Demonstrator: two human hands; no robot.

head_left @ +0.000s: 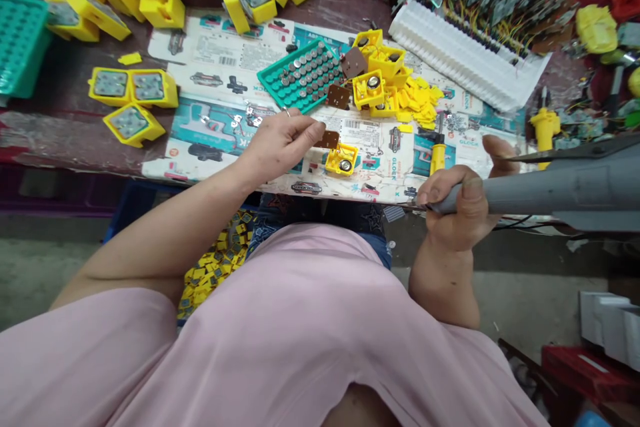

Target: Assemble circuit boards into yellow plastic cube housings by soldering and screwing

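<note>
My left hand (280,143) pinches a small brown circuit board (330,139) just above an open yellow plastic case (342,159) with a round metal disc inside. My right hand (457,203) is wrapped round the handle of a long grey tool (560,183) that points off to the right, away from the case. A green tray (300,77) with several round button cells lies beyond my left hand. Two more brown boards (345,80) and a cluster of yellow cases (375,77) lie beside the tray.
Printed cardboard (220,53) covers the bench. Assembled yellow blocks (133,100) lie to the left, and a teal tray (20,40) sits at the far left. A white rack (460,57) with wired boards stands at the back right. A yellow-handled tool (545,127) lies to the right.
</note>
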